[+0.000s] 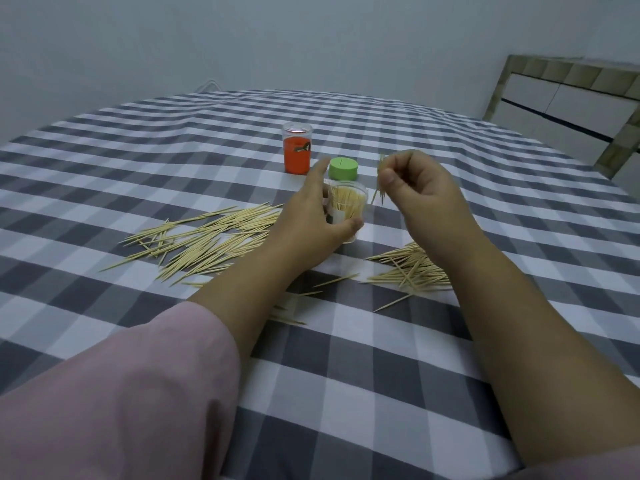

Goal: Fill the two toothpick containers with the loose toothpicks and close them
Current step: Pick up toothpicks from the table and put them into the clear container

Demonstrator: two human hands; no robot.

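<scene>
My left hand (311, 216) grips a clear toothpick container (347, 202), open at the top and packed with upright toothpicks. My right hand (419, 188) pinches a small bunch of toothpicks (380, 188) just to the right of that container, held roughly upright. A green lid (343, 168) lies on the cloth behind the container. Farther back stands a second container (297, 148) with an orange label and a clear cap on it. A large scatter of loose toothpicks (207, 237) lies to the left, a smaller pile (412, 270) to the right under my right wrist.
The table carries a grey and white checked cloth (346, 375). A few stray toothpicks (311, 292) lie between my forearms. A bed headboard (568, 109) stands at the far right past the table's edge. A plain wall is behind.
</scene>
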